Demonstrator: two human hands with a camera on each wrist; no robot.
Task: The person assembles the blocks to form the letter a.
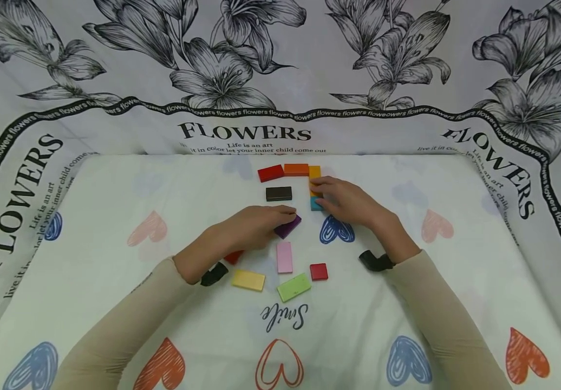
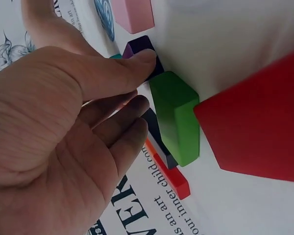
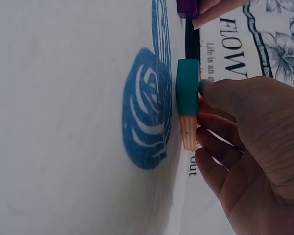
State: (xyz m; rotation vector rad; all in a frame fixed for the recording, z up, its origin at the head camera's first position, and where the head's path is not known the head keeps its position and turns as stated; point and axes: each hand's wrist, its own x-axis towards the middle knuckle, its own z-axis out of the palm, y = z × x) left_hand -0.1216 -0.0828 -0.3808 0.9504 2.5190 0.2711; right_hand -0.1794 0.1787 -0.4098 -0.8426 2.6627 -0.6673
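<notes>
My left hand [image 1: 253, 227] pinches a purple block [image 1: 288, 226] near the middle of the cloth, its thumb [image 2: 132, 68] lying along the block. Across from it, my right hand [image 1: 346, 200] touches a short column from its right side. That column is a yellow-orange block [image 1: 314, 172] with a teal block [image 3: 188, 85] at its near end. The right thumb lies at the teal block while the other fingers reach the yellow-orange one. Under the left hand stands a green block [image 2: 179, 112], hidden in the head view.
An orange block [image 1: 296, 170] and a red block [image 1: 271, 173] continue the row leftward, with a black block [image 1: 279, 194] below. Nearer lie pink [image 1: 284, 257], yellow [image 1: 248, 280], lime [image 1: 294, 287] and small red [image 1: 318, 272] blocks. Another red block [image 1: 234, 257] shows beside the left wrist.
</notes>
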